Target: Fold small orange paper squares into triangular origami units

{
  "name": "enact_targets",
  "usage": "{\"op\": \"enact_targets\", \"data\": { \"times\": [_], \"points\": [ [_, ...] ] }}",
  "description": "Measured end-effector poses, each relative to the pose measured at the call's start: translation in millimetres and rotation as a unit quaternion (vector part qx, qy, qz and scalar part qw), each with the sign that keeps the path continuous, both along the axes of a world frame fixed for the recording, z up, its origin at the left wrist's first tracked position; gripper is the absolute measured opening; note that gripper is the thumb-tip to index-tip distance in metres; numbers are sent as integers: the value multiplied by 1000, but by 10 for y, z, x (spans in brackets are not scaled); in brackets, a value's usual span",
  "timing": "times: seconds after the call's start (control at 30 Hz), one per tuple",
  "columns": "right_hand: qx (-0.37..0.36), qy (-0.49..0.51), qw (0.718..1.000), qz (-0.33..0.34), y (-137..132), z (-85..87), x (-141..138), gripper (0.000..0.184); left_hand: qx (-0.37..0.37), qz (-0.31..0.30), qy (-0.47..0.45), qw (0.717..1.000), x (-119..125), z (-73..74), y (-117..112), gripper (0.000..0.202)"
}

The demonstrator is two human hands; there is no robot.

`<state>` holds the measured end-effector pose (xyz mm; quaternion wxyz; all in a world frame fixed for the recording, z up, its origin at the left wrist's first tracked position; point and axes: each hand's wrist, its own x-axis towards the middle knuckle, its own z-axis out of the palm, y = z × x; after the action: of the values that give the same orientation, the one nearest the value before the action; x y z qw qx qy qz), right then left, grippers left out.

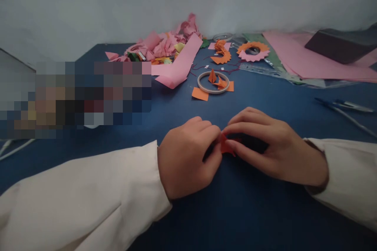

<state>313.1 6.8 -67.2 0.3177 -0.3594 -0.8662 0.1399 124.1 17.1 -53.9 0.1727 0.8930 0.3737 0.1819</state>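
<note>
Both hands meet over the blue table around a small piece of folded orange-red paper (226, 147). My left hand (190, 155) is closed, pinching the paper's left side between thumb and forefinger. From the right, my right hand (273, 145) grips the same paper with thumb and fingertips. Much of the paper is hidden by the fingers, so its full shape cannot be made out. Just beyond the hands, a ring-shaped roll (200, 86) lies flat, with a folded orange paper piece (212, 76) inside it and an orange paper square (200, 94) beside it.
Crumpled pink paper (165, 45) is heaped at the back, with a pink strip (185, 62) in front. An orange-and-pink folded ring (253, 51) and pink sheets (282, 59) under a dark object (338, 45) lie back right. Pens (353, 106) rest at right. A blurred patch covers the left.
</note>
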Motion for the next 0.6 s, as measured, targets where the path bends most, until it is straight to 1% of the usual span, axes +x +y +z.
{"op": "enact_targets", "data": {
  "times": [0.1, 0.17, 0.27, 0.47, 0.6],
  "points": [
    [-6, 0, 1000, 16, 18, -14, 3, 8, 78, -46, 2, 996, -16, -33, -1, 14],
    [-4, 3, 1000, 16, 19, -18, 6, 8, 96, -69, 6, 993, -24, -48, 5, 15],
    [-2, 8, 1000, 22, 13, -24, 9, 8, 77, -90, 14, 993, -34, -50, 18, 14],
    [10, 13, 1000, 27, 11, -47, 15, 8, 37, -110, 6, 993, -45, -27, 29, 15],
    [10, 12, 1000, 26, 10, -48, 16, 7, 27, -115, -2, 993, -44, -25, 36, 16]
  ]
}}
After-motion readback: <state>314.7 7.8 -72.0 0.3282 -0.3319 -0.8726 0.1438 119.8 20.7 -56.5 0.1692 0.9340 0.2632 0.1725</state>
